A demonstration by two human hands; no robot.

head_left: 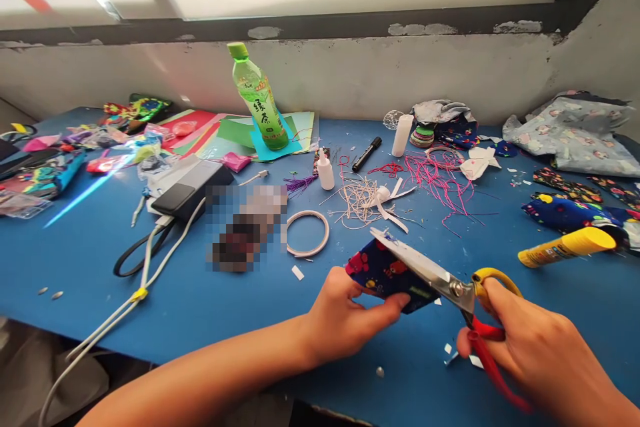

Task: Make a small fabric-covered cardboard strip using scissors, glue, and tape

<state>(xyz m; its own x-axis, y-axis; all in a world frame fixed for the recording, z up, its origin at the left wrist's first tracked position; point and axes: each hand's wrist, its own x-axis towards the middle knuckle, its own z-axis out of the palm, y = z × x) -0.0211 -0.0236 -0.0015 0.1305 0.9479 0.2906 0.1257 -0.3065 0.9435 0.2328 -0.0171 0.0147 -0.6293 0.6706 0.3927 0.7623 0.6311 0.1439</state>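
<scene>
My left hand (350, 317) pinches a piece of dark blue printed fabric (383, 273) between thumb and fingers. In my right hand (545, 340) is a pair of scissors (430, 263) with one yellow and one red handle loop, gripped by those loops. The handles stand apart, and the upper blade lies across the fabric's upper right edge. Most of the lower blade is hidden behind the cloth. Whether the blades touch or cut the fabric I cannot tell. Small white scraps (476, 361) lie on the table below the scissors.
A yellow glue stick (565, 247) lies right of the scissors. Beyond my hands are a white squeeze bottle (326, 172), a black marker (367, 154), tangled pink cords (437, 177) and a ring (308, 233). A green tea bottle (260, 103) stands at the back; a white cable (145, 280) crosses the left side.
</scene>
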